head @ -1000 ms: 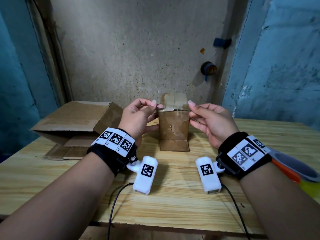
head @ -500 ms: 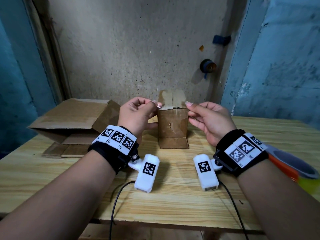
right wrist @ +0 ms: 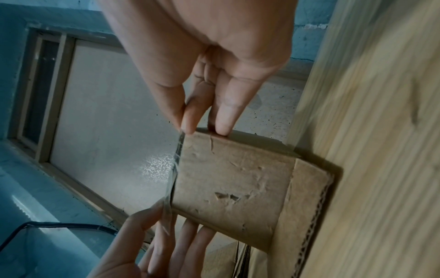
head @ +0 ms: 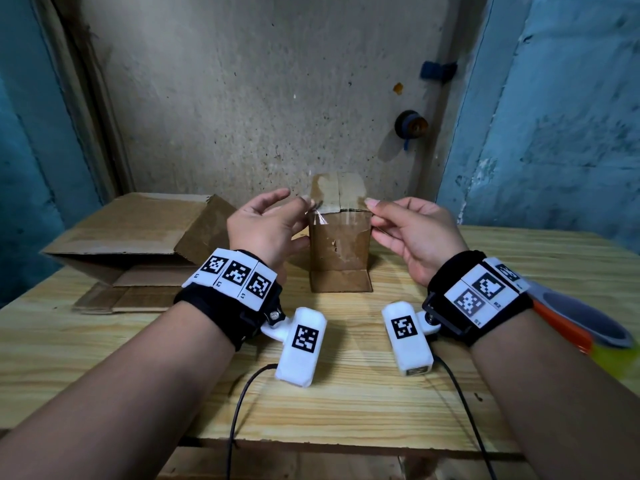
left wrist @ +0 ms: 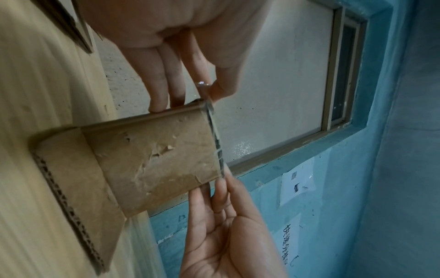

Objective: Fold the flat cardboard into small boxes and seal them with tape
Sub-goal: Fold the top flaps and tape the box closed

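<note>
A small brown cardboard box (head: 340,247) stands upright mid-table with its bottom flap folded out toward me. A strip of clear tape (left wrist: 215,139) is stretched along the box's top front edge. My left hand (head: 310,206) pinches the strip's left end between thumb and forefinger, its other fingers spread. My right hand (head: 370,205) pinches the right end. In the left wrist view the left hand (left wrist: 206,90) holds the tape at the box corner, other fingertips touching the box side. In the right wrist view the right hand (right wrist: 184,128) pinches the tape (right wrist: 175,169) at the opposite corner.
A larger, partly flattened cardboard box (head: 128,237) lies at the left of the wooden table (head: 346,403), on flat sheets. A tape roll (head: 585,317) hangs round my right forearm. A rough wall stands close behind the small box.
The stretched tape has come down from the raised top flaps to the box's upper front edge. My left hand's free fingers have spread open.
</note>
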{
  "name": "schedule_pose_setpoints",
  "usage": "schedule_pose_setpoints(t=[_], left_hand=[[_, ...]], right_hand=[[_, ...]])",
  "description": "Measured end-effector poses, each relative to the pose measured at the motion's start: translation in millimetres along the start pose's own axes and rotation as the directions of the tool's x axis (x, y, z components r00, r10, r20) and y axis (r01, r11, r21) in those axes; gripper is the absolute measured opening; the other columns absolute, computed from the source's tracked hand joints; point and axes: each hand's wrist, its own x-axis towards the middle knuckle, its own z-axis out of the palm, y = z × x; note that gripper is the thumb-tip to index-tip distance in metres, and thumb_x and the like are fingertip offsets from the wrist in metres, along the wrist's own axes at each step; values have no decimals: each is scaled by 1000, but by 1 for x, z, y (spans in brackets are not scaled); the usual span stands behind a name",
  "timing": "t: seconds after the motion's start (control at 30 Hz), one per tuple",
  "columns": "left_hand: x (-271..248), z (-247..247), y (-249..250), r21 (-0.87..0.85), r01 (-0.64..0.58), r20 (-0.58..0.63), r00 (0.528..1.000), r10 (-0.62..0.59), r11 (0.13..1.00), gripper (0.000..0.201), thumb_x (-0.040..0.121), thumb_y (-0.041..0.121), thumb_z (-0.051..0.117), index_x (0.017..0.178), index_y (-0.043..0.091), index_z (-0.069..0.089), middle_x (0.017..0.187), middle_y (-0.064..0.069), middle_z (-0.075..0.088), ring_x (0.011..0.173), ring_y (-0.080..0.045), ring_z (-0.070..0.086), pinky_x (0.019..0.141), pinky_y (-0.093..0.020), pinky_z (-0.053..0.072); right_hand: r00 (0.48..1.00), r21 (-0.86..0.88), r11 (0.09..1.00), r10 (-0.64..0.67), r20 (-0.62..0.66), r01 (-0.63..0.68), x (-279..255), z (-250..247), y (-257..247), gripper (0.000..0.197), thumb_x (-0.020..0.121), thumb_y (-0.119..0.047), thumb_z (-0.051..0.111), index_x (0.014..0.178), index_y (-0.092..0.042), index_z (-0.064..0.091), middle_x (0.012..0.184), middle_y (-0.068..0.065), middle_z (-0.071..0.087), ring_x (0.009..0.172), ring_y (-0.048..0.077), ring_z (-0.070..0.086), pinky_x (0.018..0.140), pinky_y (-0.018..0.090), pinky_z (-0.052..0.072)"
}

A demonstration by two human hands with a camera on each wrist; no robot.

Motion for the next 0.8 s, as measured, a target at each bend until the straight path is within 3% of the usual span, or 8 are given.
schedule_pose_setpoints(t=[0.13, 0.33, 0.53, 0.8], left_hand=[[5, -1, -1, -49, 73, -5, 997, -74, 996, 46, 76, 5, 85, 115, 10, 61, 102, -16, 77, 90, -30, 77, 76, -45, 63], [9, -1, 0, -77, 124, -5, 992, -125, 989, 49, 74, 2, 85, 114, 9, 57, 100, -18, 77, 93, -31, 76, 78, -48, 63], [8, -3, 2, -98, 127, -21, 991, -129, 987, 73, 73, -1, 86, 137, -3, 50, 98, -19, 77, 88, -31, 77, 76, -50, 63], [17, -8, 2, -54, 200, 32, 979, -199, 978, 50, 78, 7, 84, 122, -8, 65, 92, -12, 78, 83, -23, 78, 62, -34, 61]], right_hand=[[1000, 0, 1000, 3, 11, -3, 0, 1, 0, 18, 86, -13, 84, 91, -8, 68, 89, 9, 80, 80, 11, 76, 81, 28, 64], [1000, -8, 1000, -1, 21, 1, 0, 0, 0, 16, 86, -13, 84, 86, -10, 68, 97, 11, 81, 85, 12, 77, 83, 30, 64], [999, -3, 1000, -5, 34, 5, -1, 1, 0, 16, 86, -13, 84, 86, -10, 68, 96, 10, 81, 83, 11, 77, 80, 27, 63], [999, -14, 999, -29, 18, 29, -4, 4, 1, 16, 86, -14, 85, 84, -11, 69, 97, 12, 81, 85, 12, 77, 82, 28, 63]])
